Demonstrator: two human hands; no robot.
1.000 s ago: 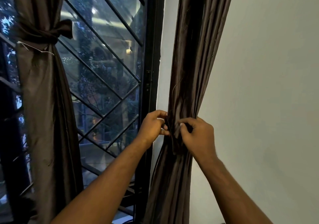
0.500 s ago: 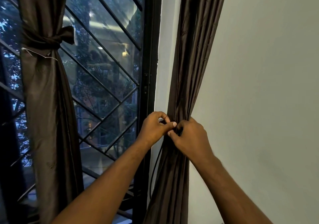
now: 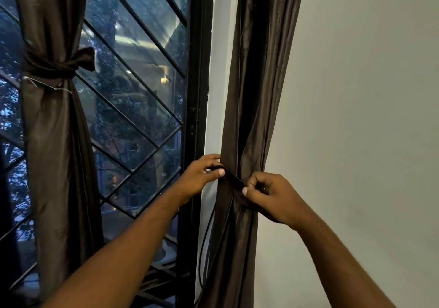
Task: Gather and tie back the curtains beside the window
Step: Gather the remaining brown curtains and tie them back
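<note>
Head view: a dark brown, glossy fabric curtain (image 3: 256, 94) hangs gathered in vertical folds at the right side of the window, between the black metal window frame (image 3: 197, 70) and the plain white wall (image 3: 356, 117). A narrow band of the same dark brown fabric (image 3: 234, 179) crosses the front of this curtain at mid-height, sloping down from left to right.

The left hand (image 3: 202, 177) pinches the upper end of the band at the curtain's left edge, thumb on top and fingers curled. The right hand (image 3: 273, 196) grips the lower end against the curtain's front, thumb pressed on the band and fingers curled in. The two hands are near each other, apart, with the band stretched between them. No knot is visible in the band.

A second dark brown curtain (image 3: 57, 141) hangs at the left of the window, gathered and bound by a knotted fabric tie (image 3: 54, 67), with a loose pale thread just below the knot. Black diagonal grille bars (image 3: 133, 108) cross the glass. A thin black cable (image 3: 203, 248) runs down just beside the right curtain's left edge.
</note>
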